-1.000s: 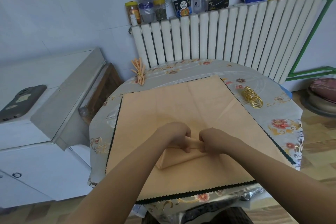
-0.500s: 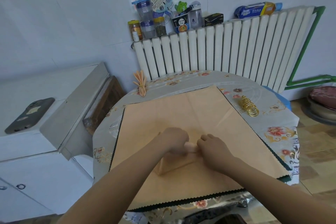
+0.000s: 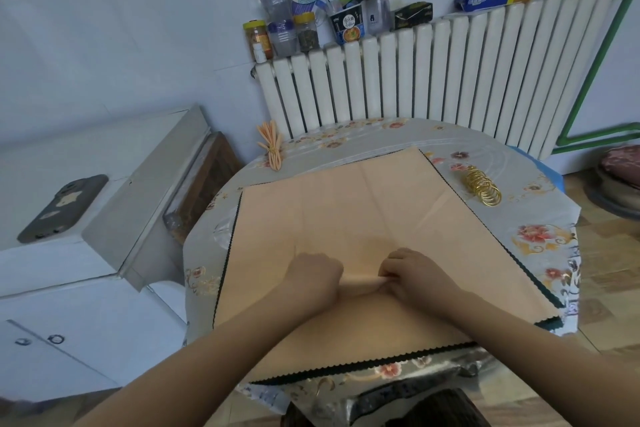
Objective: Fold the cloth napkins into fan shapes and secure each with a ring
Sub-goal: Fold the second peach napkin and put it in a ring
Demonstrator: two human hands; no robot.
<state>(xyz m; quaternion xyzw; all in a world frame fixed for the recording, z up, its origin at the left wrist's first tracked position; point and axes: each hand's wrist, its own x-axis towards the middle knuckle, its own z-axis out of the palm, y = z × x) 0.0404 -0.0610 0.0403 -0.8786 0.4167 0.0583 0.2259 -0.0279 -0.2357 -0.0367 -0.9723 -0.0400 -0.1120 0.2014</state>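
Note:
A peach cloth napkin (image 3: pixel 360 284) lies in narrow pleats between my hands on a larger peach cloth with a black zigzag edge (image 3: pixel 346 211). My left hand (image 3: pixel 313 276) is closed on the left end of the pleated napkin. My right hand (image 3: pixel 410 272) pinches its right end. Only a short stretch of the napkin shows between the two fists. A stack of gold rings (image 3: pixel 483 189) rests on the table at the far right, well away from both hands.
The round table (image 3: pixel 540 239) has a floral plastic cover. A bundle of orange bands (image 3: pixel 272 146) lies at its far left edge. A white radiator (image 3: pixel 433 76) with jars and boxes stands behind. A white cabinet with a phone (image 3: pixel 62 208) is at left.
My hands have moved a little apart along the napkin, and the folded flap below them is now hidden. The camera has tilted up.

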